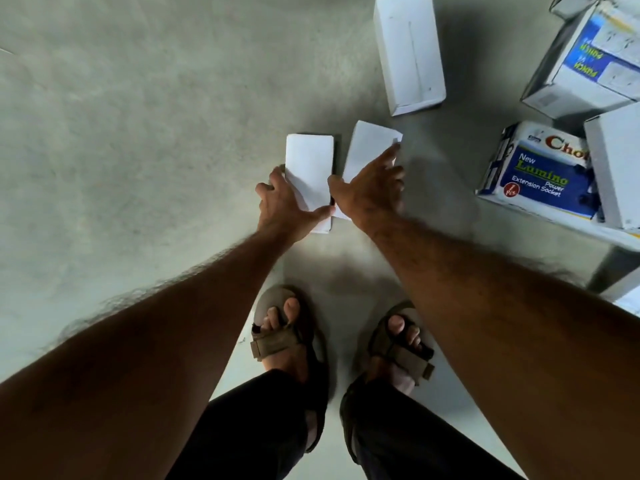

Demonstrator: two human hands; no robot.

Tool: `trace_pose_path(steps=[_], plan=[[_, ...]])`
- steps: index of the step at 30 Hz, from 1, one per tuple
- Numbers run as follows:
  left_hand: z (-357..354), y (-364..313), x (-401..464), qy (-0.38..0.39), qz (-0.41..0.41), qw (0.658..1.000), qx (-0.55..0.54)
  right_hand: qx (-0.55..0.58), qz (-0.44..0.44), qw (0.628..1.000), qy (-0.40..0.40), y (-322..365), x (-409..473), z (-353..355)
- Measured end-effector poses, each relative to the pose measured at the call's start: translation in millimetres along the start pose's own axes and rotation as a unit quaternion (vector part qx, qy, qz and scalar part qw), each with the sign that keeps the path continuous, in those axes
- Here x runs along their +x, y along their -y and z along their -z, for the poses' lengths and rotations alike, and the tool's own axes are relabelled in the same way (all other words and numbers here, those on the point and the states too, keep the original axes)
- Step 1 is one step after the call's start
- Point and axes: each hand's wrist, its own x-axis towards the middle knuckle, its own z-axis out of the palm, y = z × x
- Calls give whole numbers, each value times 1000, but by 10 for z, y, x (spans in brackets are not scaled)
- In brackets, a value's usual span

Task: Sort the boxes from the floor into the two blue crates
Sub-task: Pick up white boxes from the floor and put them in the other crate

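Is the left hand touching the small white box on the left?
Touching. The head view shows the left hand gripping the left white box, fingers on its left edge, thumb on its near end.

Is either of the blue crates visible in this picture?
No, only the concrete floor, white and printed boxes, and the person's arms and sandalled feet show; no blue crate is in view.

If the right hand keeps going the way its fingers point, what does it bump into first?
The right hand already lies over a small white box. Further along that line is bare floor, then probably the bigger white box, though depth is hard to judge.
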Motion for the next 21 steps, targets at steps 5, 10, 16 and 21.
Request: trace_pose_path(steps=[5, 10, 16, 21], plan=[[19, -112, 48, 7, 33, 998, 44, 2, 12, 1000, 9, -151, 84, 100], [65, -409, -101, 45, 166, 984, 47, 30, 33, 999, 9, -478, -36, 325], [651, -733, -862, 128, 208, 957, -156, 260, -25, 962, 75, -626, -783, 904], [1581, -1311, -1853, 250, 108, 901, -337, 528, -85, 835, 129, -414, -1593, 1953]])
